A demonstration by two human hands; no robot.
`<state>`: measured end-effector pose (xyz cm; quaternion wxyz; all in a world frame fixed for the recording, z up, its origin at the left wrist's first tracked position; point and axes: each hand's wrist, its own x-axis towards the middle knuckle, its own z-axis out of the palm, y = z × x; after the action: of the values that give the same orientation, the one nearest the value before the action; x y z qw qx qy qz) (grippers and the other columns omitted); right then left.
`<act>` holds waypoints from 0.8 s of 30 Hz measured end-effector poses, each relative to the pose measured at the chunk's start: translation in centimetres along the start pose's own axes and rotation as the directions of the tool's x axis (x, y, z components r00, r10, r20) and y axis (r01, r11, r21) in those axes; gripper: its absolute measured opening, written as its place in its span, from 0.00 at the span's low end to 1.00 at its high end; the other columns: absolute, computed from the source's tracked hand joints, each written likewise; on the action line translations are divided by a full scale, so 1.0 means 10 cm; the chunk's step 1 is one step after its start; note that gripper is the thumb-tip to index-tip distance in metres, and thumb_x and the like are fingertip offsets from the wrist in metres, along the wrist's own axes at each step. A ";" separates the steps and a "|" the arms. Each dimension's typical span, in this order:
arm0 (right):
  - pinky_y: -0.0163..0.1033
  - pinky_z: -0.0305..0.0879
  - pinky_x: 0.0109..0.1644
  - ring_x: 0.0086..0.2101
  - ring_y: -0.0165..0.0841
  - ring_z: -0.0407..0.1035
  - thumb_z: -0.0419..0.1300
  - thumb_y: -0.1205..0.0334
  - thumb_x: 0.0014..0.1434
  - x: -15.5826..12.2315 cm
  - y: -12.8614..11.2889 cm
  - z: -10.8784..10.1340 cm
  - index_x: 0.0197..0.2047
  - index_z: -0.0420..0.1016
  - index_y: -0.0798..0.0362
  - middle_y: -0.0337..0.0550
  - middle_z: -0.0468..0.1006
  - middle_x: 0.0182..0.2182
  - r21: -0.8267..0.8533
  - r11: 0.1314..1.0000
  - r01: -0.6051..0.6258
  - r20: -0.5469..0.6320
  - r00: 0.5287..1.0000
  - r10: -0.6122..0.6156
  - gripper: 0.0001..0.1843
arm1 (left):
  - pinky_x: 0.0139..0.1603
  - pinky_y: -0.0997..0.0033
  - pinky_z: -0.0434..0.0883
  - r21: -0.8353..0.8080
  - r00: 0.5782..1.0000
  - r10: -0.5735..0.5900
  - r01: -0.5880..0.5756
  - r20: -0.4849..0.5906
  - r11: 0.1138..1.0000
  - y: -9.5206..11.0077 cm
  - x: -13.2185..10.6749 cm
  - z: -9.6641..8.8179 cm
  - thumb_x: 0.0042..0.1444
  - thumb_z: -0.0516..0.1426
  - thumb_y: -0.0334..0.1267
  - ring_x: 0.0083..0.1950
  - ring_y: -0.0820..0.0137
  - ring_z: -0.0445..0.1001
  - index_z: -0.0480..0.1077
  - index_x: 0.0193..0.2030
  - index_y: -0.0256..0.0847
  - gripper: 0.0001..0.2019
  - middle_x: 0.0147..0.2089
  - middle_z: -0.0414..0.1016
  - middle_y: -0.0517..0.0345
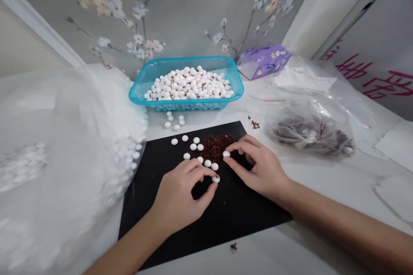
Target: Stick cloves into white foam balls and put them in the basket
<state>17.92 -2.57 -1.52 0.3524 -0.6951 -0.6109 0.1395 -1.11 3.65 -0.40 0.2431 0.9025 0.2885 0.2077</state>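
Barely parted, the left fingers (204, 172) pinch one white ball (216, 179), the right fingers (239, 145) another white ball (226, 154).

Basket (186, 103): behind the mat (180, 240), balls (190, 85) inside
Pile (211, 148): on the mat
Left bag (74, 150): beside the mat

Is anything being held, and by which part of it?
The left hand holds a white ball, the right hand another white ball, each apparently pinched at opposite edges.
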 end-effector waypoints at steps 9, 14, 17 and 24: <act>0.30 0.57 0.20 0.16 0.21 0.58 0.58 0.64 0.55 -0.04 0.00 0.02 0.37 0.62 0.51 0.43 0.77 0.40 0.251 0.966 -0.053 -0.069 0.995 0.072 0.07 | 0.41 0.68 0.66 -0.045 0.983 -0.060 0.053 -0.173 0.998 0.02 0.01 -0.07 0.50 0.57 0.30 0.44 0.66 0.69 0.66 0.34 0.41 0.05 0.42 0.70 0.55; 0.31 0.57 0.21 0.17 0.22 0.59 0.59 0.63 0.54 -0.03 0.04 0.03 0.37 0.64 0.51 0.42 0.78 0.37 0.241 0.967 -0.087 -0.086 0.990 0.111 0.08 | 0.35 0.74 0.67 -0.339 0.933 -0.267 0.177 -0.242 0.924 -0.06 0.02 -0.07 0.52 0.58 0.31 0.41 0.70 0.72 0.66 0.34 0.40 0.04 0.41 0.74 0.56; 0.31 0.60 0.22 0.18 0.22 0.60 0.60 0.63 0.54 -0.02 0.04 0.03 0.42 0.67 0.51 0.41 0.78 0.37 0.243 0.969 -0.052 -0.102 0.992 0.079 0.11 | 0.33 0.76 0.68 -0.442 0.901 -0.350 0.214 -0.255 0.871 -0.08 0.02 -0.07 0.52 0.59 0.34 0.35 0.74 0.71 0.68 0.33 0.40 0.04 0.38 0.74 0.58; 0.31 0.59 0.22 0.17 0.24 0.58 0.60 0.64 0.55 0.00 0.04 0.01 0.37 0.74 0.51 0.33 0.71 0.21 0.134 0.991 0.008 -0.070 0.998 0.001 0.06 | 0.36 0.79 0.71 -0.521 0.853 -0.433 0.238 -0.292 0.820 -0.09 0.04 -0.04 0.54 0.59 0.37 0.36 0.75 0.72 0.66 0.48 0.44 0.14 0.38 0.73 0.61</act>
<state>18.13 -2.52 -1.85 0.4198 -0.6732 -0.5886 0.1553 -1.38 4.68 -0.52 0.4221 0.6885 0.4309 0.4027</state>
